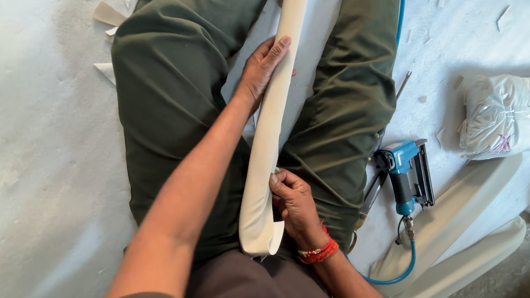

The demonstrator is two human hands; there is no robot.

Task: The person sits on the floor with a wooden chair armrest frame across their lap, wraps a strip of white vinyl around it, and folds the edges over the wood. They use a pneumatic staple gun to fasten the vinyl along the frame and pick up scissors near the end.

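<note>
Cream-covered padded strip [272,123] lay lengthwise between the person's legs in green trousers [173,99], running from the lap up past the top of the view. At the far left, off-cut scraps [106,16] sat on the pale floor [32,155]. The left hand [262,67] lay flat and open along the strip's left edge, fingers stretched out and pressing rather than gripping. Lower down, the right hand [291,200] was curled closed on the strip near its folded end, pinching the loose covering there. Further right, a blue pneumatic stapler [405,172] stood on the floor with its blue air hose [394,274] looping toward the person, beside more cream padded pieces [454,235] and a clear plastic-wrapped bundle [508,114].

The covering looked likely to slacken or wrinkle if the right hand's pinch eased, since the left only pressed it flat. The strip could also roll off the leg, being narrow and unsupported. The hose lay close enough to snag an arm.
</note>
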